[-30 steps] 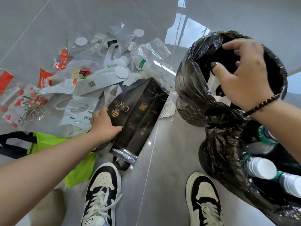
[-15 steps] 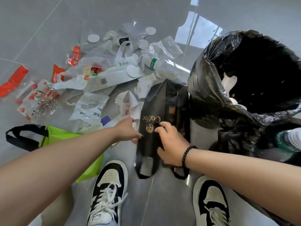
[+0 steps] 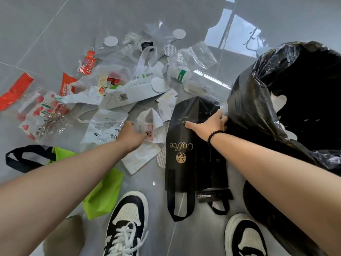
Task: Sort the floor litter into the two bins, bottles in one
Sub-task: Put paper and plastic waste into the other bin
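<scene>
A black "Coffee" paper bag [image 3: 191,159] lies flat on the grey floor, its handles pointing toward my shoes. My right hand [image 3: 208,122] grips the bag's far end, thumb on its face and fingers curled over the edge, right beside the black-lined bin [image 3: 258,111]. My left hand [image 3: 132,133] reaches over a crumpled white paper [image 3: 149,119] left of the bag, fingertips touching it. A clear bottle with a green label [image 3: 181,75] lies beyond the bag among the litter. The bin shows white scraps inside.
Wrappers, clear plastic bags, white discs and red packets [image 3: 87,62] are spread across the floor ahead and left. A lime-green tote with black handles [image 3: 103,196] lies by my left shoe [image 3: 127,224]. My right shoe [image 3: 245,235] stands next to the bin.
My right hand slid from the bag's middle up to its far end by the bin. My left hand left the bag's edge and moved left onto the white paper.
</scene>
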Demonstrator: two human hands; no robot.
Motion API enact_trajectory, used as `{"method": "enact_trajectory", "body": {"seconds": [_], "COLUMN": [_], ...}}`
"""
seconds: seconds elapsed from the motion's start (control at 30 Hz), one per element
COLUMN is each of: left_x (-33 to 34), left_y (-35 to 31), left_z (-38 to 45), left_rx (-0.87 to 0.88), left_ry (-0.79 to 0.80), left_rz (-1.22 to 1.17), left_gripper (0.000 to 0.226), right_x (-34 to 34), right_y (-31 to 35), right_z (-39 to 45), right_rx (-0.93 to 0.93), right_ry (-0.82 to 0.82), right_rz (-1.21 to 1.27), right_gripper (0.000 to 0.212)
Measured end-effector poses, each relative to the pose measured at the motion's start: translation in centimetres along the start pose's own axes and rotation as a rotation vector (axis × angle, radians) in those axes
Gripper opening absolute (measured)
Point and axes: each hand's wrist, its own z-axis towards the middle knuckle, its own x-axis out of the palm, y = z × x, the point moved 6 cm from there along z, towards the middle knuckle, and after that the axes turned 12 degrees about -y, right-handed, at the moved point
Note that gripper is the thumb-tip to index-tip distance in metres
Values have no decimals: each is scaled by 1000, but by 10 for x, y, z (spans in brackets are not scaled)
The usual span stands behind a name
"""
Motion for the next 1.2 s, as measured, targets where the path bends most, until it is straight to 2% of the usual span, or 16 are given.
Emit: {"method": "enact_trajectory", "body": {"seconds": [0.07, 0.13, 0.23, 0.37, 0.47, 0.53, 0.63, 0.7, 0.77, 0.8, 0.83, 0.87, 0.93, 1.03, 1.13, 1.2], "left_x": [4, 7, 13, 10, -12, -31, -55, -66, -66, -62, -58, -51, -43, -43, -47, -43], "left_y": [-5, -14, -33, -56, -66, -68, -60, -51, -41, -37, -32, -27, -17, -10, -5, -6], "left_z": [4, 8, 15, 20, 18, 9, -7, -16, -22, -26, -31, -33, -34, -29, -23, -24], "left_rx": [-18, 11, 42, 106, 135, 94, 6, -98, -172, -190, -203, -197, -150, -137, -191, -251], "left_ry": [12, -17, 21, 119, 104, 127, 175, 199, 236, 264, 293, 314, 312, 208, 174, 335], "left_rz": [-33, -3, 43, -32, -184, -381, -731, -979, -1089, -1078, -1036, -960, -774, -656, -710, -798], "left_gripper": [51, 42, 58, 15, 11, 10, 16, 20, 19, 19, 18, 16, 11, 20, 49, 62], "right_x": [-1, -3, 4, 19, 15, 15, 22, 26, 37, 41, 44, 44, 44, 39, 35, 40], "right_y": [9, 25, 57, 77, 84, 85, 83, 77, 69, 69, 72, 78, 90, 98, 99, 99], "right_z": [0, -4, -26, -50, -55, -59, -62, -60, -67, -73, -78, -82, -87, -84, -78, -80], "right_rx": [-38, -188, -495, -701, -812, -857, -720, -341, 173, 334, 390, 361, 135, -151, -156, -95], "right_ry": [-33, -108, -140, -56, 8, 165, 328, 410, 583, 660, 711, 747, 748, 539, 483, 582], "right_rz": [-54, -127, -145, -53, 107, 214, 319, 526, 755, 846, 892, 908, 808, 591, 647, 716], "right_gripper": [134, 126, 103, 91, 85, 91, 91, 76, 55, 48, 44, 41, 34, 32, 31, 33]}}
